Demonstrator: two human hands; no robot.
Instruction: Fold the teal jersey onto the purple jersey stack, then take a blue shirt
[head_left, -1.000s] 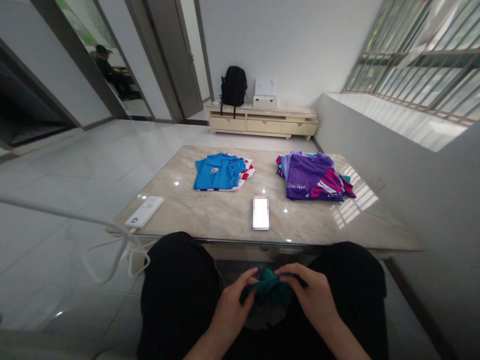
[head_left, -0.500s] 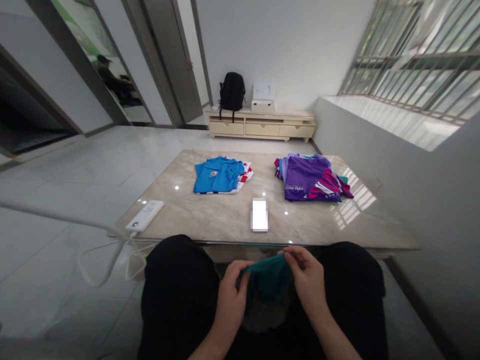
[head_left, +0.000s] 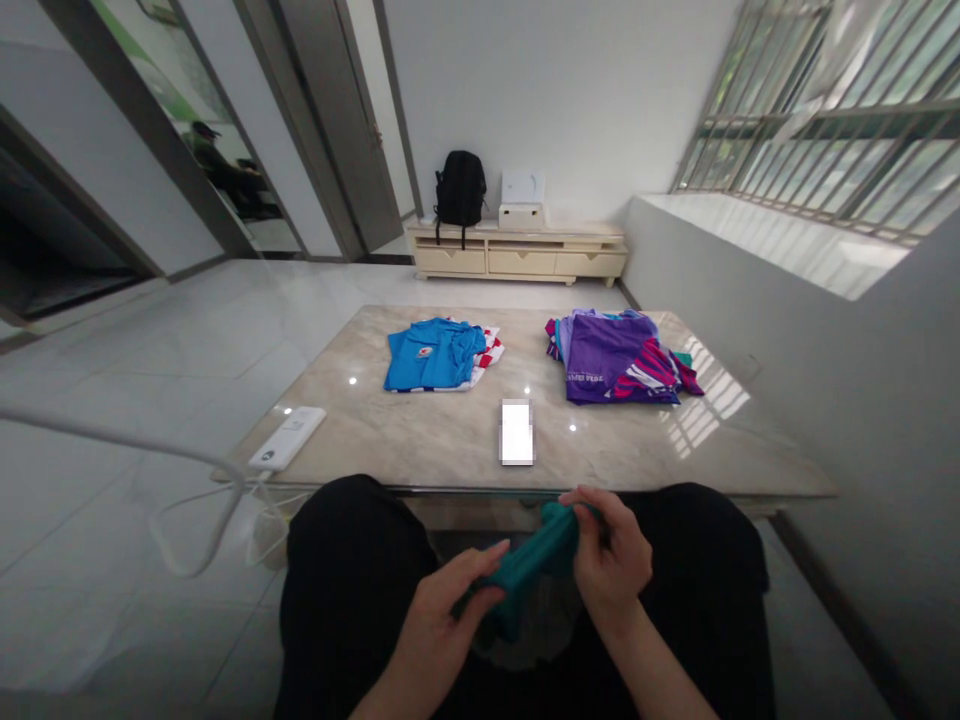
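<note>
Between my knees, below the table's near edge, a teal cloth (head_left: 534, 555) is stretched slantwise between my two hands; what garment it is I cannot make out. My left hand (head_left: 454, 600) pinches its lower left end between thumb and fingers. My right hand (head_left: 609, 550) grips the upper right end, thumb pressed against the fingers. Part of the cloth hangs down under my left hand. On the table lie a blue shirt (head_left: 424, 365) over red-and-white checked fabric, and a pile topped by a purple shirt (head_left: 604, 360) with pink stripes.
The marble-topped table (head_left: 420, 450) holds a phone (head_left: 517, 433) with a blurred white screen and a white power bank (head_left: 289, 438) with a cable. A low cabinet (head_left: 525, 258) bears a black backpack (head_left: 461, 190) and white boxes (head_left: 521, 200). A person (head_left: 225, 170) sits beyond the doorway.
My left hand has moved down and left, and the teal cloth now runs as a narrow slanted band. My right hand keeps its grip nearly in place.
</note>
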